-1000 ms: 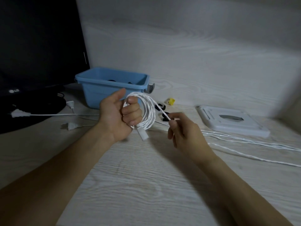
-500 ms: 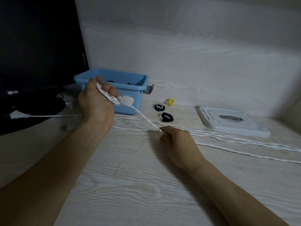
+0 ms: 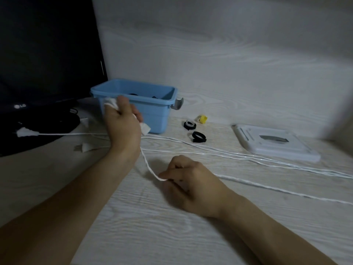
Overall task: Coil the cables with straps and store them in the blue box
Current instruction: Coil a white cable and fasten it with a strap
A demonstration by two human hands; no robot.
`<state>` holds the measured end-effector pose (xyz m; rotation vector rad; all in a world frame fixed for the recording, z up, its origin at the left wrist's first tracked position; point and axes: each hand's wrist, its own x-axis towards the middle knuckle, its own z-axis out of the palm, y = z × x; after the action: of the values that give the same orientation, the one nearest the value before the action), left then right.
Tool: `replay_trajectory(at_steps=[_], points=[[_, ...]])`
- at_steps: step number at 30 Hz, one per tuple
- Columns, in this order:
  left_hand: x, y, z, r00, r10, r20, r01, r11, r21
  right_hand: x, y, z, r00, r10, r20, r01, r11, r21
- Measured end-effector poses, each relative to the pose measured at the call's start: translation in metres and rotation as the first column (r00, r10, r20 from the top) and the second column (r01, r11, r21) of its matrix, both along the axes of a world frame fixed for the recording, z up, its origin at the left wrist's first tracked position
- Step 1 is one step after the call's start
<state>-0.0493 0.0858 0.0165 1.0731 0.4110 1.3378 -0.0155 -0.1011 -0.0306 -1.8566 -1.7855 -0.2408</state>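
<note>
White cable (image 3: pixel 148 166) is being wound: its coiled part is being gripped in the left hand (image 3: pixel 122 122), at nine o'clock of the blue box (image 3: pixel 133 104), while the free run is being pinched by the right hand (image 3: pixel 189 180) at five o'clock. Loops are likely being risked if tension slackens.

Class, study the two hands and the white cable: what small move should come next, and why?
Probably the right hand should feed its pinched strand up to the left hand for another loop. The left hand grips the white coil, and much white cable lies loose on the table.
</note>
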Motion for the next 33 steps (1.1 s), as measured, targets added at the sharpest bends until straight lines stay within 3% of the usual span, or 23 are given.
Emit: replay_trajectory(at_steps=[3, 6, 9, 12, 14, 16, 18, 24, 27, 30, 33], points=[[-0.002, -0.014, -0.007, 0.935, -0.082, -0.346, 0.194, 0.933, 0.303, 0.001, -0.005, 0.007, 1.000, -0.008, -0.012, 0.010, 0.988, 0.156], [-0.004, -0.024, -0.013, 0.814, -0.210, -0.541, 0.459, 0.804, 0.378, 0.005, -0.010, 0.019, 0.995, -0.087, -0.046, 0.097, 0.933, 0.347], [-0.010, -0.031, -0.014, 0.635, -0.430, -0.642, 0.711, 0.650, 0.268, 0.021, -0.018, 0.028, 0.964, -0.244, -0.104, 0.263, 0.829, 0.494], [-0.017, -0.039, -0.010, 0.349, -0.694, -0.630, 0.908, 0.418, 0.042, 0.031, -0.025, 0.030, 0.940, -0.286, -0.187, 0.341, 0.774, 0.533], [-0.019, -0.044, -0.008, 0.168, -0.729, -0.664, 0.961, 0.270, -0.053, 0.034, -0.026, 0.029, 0.928, -0.272, -0.256, 0.370, 0.760, 0.535], [-0.023, -0.048, -0.007, 0.070, -0.734, -0.675, 0.972, 0.202, -0.119, 0.035, -0.025, 0.028, 0.913, -0.266, -0.310, 0.398, 0.754, 0.522], [-0.026, -0.050, -0.003, 0.083, -0.742, -0.665, 0.958, 0.244, -0.153, 0.035, -0.024, 0.028, 0.903, -0.268, -0.335, 0.413, 0.756, 0.508], [-0.022, -0.041, 0.002, 0.294, -0.858, -0.421, 0.874, 0.419, -0.244, 0.031, -0.022, 0.032, 0.845, -0.238, -0.479, 0.481, 0.730, 0.486], [-0.019, -0.037, 0.003, 0.394, -0.836, -0.382, 0.810, 0.512, -0.286, 0.033, -0.027, 0.036, 0.830, -0.255, -0.495, 0.499, 0.736, 0.458], [-0.018, -0.038, 0.002, 0.426, -0.862, -0.277, 0.780, 0.504, -0.371, 0.034, -0.027, 0.034, 0.819, -0.220, -0.530, 0.462, 0.800, 0.383], [-0.015, -0.034, 0.001, 0.500, -0.864, -0.057, 0.765, 0.472, -0.439, 0.039, -0.027, 0.030, 0.828, -0.280, -0.486, 0.459, 0.836, 0.301]])
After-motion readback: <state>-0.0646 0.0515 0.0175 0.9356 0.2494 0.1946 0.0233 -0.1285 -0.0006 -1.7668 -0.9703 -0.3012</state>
